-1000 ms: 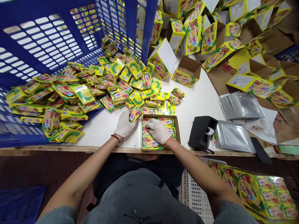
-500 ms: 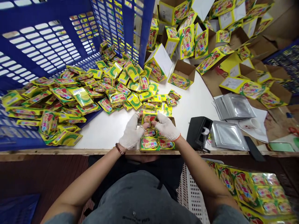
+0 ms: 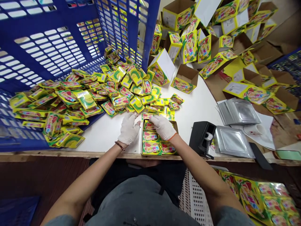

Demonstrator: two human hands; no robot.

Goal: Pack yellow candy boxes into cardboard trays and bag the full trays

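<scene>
An open carton stands at the table's front edge, with small yellow-green packets lying flat in rows inside. My right hand, in a white knitted glove, reaches over the carton's upper part. Its fingers are bent down at a packet near the upper left corner; whether they grip it is hidden. My left hand, gloved too, rests on the white table left of the carton, fingers apart and holding nothing. Beyond both hands lies a heap of loose packets.
A blue crate on its side spills packets at the left. Empty cartons are piled at the back right. A black tape dispenser and clear plastic sleeves stand right of the carton.
My left hand has come off the packet that both hands were at and moved left, out of the carton. My right hand has stayed over the carton. The view has shifted slightly.
</scene>
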